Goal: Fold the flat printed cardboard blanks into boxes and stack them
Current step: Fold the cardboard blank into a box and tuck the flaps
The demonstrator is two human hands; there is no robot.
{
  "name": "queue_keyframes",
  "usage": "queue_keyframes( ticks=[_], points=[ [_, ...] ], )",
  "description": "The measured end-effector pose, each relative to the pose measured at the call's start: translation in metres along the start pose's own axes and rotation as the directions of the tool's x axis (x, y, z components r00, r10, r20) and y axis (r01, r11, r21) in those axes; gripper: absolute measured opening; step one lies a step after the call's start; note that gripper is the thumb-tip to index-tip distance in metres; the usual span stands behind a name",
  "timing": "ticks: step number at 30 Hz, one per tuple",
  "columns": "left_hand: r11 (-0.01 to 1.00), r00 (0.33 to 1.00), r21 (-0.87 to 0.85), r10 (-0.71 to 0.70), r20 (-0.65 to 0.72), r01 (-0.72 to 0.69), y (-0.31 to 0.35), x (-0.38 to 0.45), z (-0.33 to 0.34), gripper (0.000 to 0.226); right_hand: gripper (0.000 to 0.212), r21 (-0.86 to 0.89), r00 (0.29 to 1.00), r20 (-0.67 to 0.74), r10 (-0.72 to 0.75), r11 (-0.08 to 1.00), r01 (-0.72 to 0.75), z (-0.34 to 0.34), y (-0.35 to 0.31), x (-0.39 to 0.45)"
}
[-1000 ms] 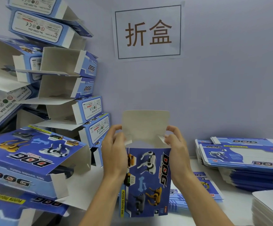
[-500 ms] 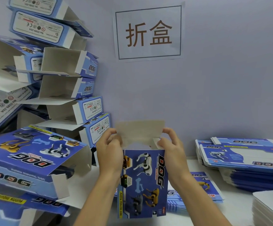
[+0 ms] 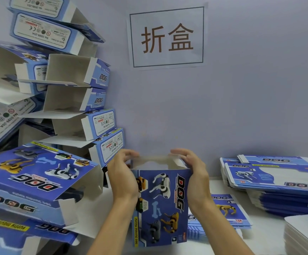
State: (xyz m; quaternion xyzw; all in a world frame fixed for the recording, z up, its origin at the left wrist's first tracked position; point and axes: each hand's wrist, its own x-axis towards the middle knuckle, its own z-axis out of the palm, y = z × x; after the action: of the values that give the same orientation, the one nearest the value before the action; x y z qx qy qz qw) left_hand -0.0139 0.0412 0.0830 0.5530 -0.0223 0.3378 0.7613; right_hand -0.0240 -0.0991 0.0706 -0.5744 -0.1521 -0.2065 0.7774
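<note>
I'm watching the box [image 3: 160, 205] standing upright on the table [image 3: 221, 188], near centre, glossy blue card with printed dogs. The left hand [image 3: 123, 178] and right hand [image 3: 193, 173] are gripping its top corners, fingers [image 3: 179, 152] curling over the plain grey top flap [image 3: 153, 160] and pressing it down. Closing step, I'd say; next the flap's tongue needs tucking inside, then onto the leaning stack of boxes [image 3: 72, 100] at left. Flat blanks [image 3: 270, 181] are waiting at right.

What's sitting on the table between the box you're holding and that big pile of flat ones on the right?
In the head view, a few loose flat blanks lie between the held box and the right pile.
</note>
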Motion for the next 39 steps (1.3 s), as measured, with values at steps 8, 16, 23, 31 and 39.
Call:
queue_keyframes(
  ticks=[8, 16, 23, 31, 39],
  points=[
    [0.993, 0.991, 0.035, -0.113, 0.065, 0.111, 0.008, 0.000, 0.007, 0.024, 0.072, -0.211, 0.967, 0.255, -0.007, 0.975, 0.063, -0.018, -0.018, 0.006],
    [0.976, 0.924, 0.179, -0.179, 0.338, 0.123, 0.020, 0.009, -0.004, 0.026, 0.060, -0.130, 0.964, 0.136, 0.230, 0.968, -0.213, -0.030, -0.040, 0.019],
    [0.931, 0.854, 0.292, -0.329, 0.404, 0.220, 0.028, 0.015, -0.024, 0.010, 0.061, -0.115, 0.741, 0.393, 0.545, 0.828, -0.548, -0.044, -0.041, 0.013],
    [0.917, 0.787, 0.353, -0.355, 0.504, 0.187, 0.034, 0.001, -0.025, 0.032, 0.049, 0.018, 0.810, 0.389, 0.439, 0.876, -0.483, -0.044, -0.048, 0.013],
    [0.870, 0.718, 0.396, -0.475, 0.509, 0.294, 0.030, 0.001, -0.011, 0.024, 0.027, -0.313, 0.908, 0.228, 0.352, 0.909, -0.274, -0.043, -0.039, 0.025]
  ],
)
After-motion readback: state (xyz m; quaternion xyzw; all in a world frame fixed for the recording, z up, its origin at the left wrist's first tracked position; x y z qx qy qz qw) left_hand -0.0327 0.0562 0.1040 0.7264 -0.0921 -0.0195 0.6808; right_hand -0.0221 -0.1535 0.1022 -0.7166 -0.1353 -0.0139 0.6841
